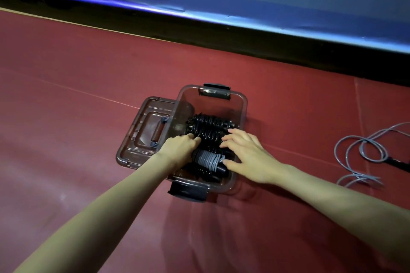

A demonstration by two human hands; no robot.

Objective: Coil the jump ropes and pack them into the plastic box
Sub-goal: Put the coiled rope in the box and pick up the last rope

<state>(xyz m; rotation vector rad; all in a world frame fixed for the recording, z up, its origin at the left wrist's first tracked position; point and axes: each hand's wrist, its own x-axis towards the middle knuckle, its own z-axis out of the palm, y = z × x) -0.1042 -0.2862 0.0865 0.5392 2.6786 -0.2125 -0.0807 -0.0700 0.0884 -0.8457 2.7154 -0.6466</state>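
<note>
A clear plastic box [243,104] with dark latches stands on the red mat. Inside lie several coiled black jump ropes [208,126] and one coiled grey jump rope [206,159] near the front. My left hand [179,146] reaches into the box at its left side, fingers curled down among the black coils. My right hand [246,153] lies over the box's right side with fingers spread, fingertips on the black coils and thumb beside the grey coil. A loose grey jump rope [363,153] lies uncoiled on the mat at the far right.
The box's clear lid [142,133] lies flat on the mat, tucked against the box's left side. A blue padded wall with a black base [244,37] runs across the back. Red mat [77,86] stretches to the left and front.
</note>
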